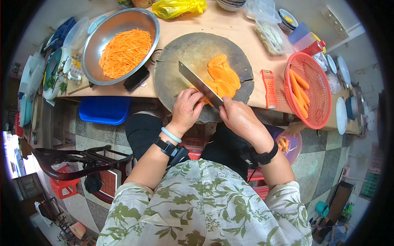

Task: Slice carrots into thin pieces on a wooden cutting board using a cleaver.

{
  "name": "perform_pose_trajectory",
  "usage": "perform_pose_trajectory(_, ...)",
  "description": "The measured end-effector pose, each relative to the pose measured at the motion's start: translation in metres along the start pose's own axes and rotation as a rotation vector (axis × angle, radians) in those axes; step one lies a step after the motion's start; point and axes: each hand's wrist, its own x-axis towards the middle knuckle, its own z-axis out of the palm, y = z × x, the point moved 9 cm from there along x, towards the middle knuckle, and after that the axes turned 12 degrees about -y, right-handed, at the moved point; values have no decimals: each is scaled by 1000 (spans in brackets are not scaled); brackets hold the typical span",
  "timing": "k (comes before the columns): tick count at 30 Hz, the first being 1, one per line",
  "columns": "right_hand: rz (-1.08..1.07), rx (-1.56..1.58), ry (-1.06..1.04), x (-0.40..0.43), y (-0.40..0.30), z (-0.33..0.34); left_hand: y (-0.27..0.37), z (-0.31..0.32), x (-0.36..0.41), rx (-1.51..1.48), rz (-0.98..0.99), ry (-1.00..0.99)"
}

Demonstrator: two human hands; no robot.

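Observation:
A cleaver (200, 82) is gripped by its handle in my right hand (240, 118); its blade points up and left over a round wooden chopping block (175, 52). My left hand (187, 107) presses on carrot pieces beside the blade, near the block's front edge. What lies under its fingers is mostly hidden. To the right of the blade, oval carrot slices (224, 77) overlap in a pile. At the left, a large steel bowl (92, 58) holds shredded carrot (126, 52). A red hand grater (269, 89) lies right of the block, beside a red plastic colander (320, 92) with whole carrots (297, 89).
Behind the block are a yellow plastic bag (178, 8) and a clear food container (272, 37). A black phone-like object (137, 78) lies by the steel bowl. Below the table stand a blue tub (104, 110) and a pink basin (295, 147) with carrot scraps. A dark chair (83, 166) is at the left.

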Motion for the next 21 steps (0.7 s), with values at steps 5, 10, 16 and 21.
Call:
perform_pose_trajectory(5,28,-50,-25,21,-1,11,0,0,-1,20,-1,17)
perform_pose_trajectory(10,12,-70,30,39,3,22,0,1,0,26,15,16)
perform_pose_trajectory(16,78,111,-79,51,29,22,-3,3,-1,-2,-15,-5)
perform_pose_trajectory(21,86,325,-35,35,51,7,0,3,-1,0,5,5)
